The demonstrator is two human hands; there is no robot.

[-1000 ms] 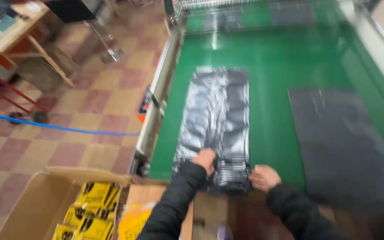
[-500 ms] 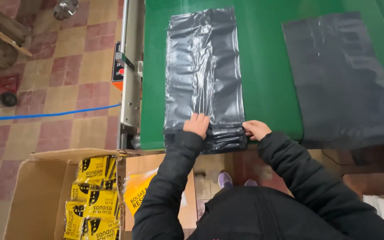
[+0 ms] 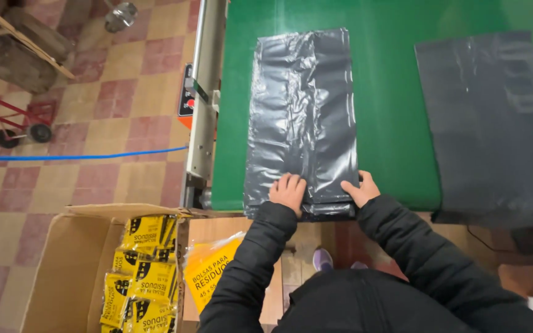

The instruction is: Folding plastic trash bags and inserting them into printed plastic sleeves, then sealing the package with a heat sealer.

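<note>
Both hands, left hand and right hand, press flat, fingers seemingly spread, on the grey plastic bag stack at six o'clock of the green desk.

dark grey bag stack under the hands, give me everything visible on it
The dark grey bag stack is thin, glossy, wrinkled plastic film, a long rectangle lying flat on the green table, running away from the person. A lengthwise fold or overlap shows near its middle. Its near end sits at the table's front edge, slightly overhanging, with layered edges visible there. The left hand presses flat on the near left part, the right hand on the near right corner. A second, separate dark sheet lies to its right, not touching.
</note>
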